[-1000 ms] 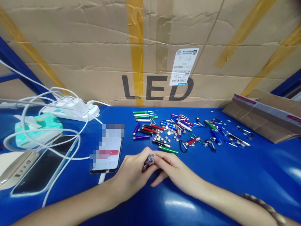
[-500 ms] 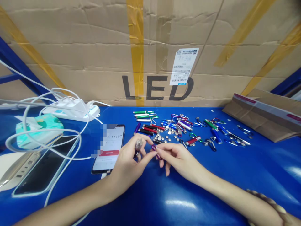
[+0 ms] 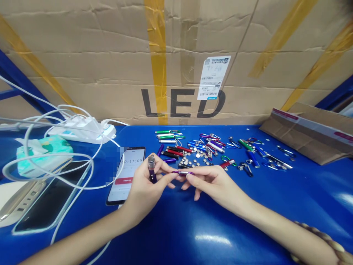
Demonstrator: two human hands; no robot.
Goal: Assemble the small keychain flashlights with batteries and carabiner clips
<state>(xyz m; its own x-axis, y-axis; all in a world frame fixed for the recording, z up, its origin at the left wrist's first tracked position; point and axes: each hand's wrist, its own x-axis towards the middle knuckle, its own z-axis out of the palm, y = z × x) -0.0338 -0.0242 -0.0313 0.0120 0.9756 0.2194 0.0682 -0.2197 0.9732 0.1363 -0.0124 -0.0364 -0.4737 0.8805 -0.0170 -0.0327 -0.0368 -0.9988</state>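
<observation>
A small dark flashlight tube (image 3: 152, 171) with a silvery end stands upright in the grip of my left hand (image 3: 142, 191). The thumb and forefinger of that hand also pinch one end of a purple carabiner clip (image 3: 183, 173). My right hand (image 3: 217, 186) is closed on the clip's other end, its remaining fingers loosely curled below. Beyond my hands lie red and black flashlight tubes (image 3: 175, 151), several button cells (image 3: 194, 154) and silver flashlights (image 3: 217, 146). A red flashlight (image 3: 227, 163) with a green clip lies just past my right hand.
A phone (image 3: 114, 198) with a running timer lies left of my left hand. White cables (image 3: 91, 162) loop over a second phone (image 3: 52, 202) and a tissue pack (image 3: 45, 156). A power strip (image 3: 109, 134), a large cardboard box (image 3: 110, 73) and a paper bag (image 3: 300, 138) stand behind.
The purple clip has turned from slanted to nearly level between my fingers. My left hand has shifted slightly left and up, tipping the tube more upright.
</observation>
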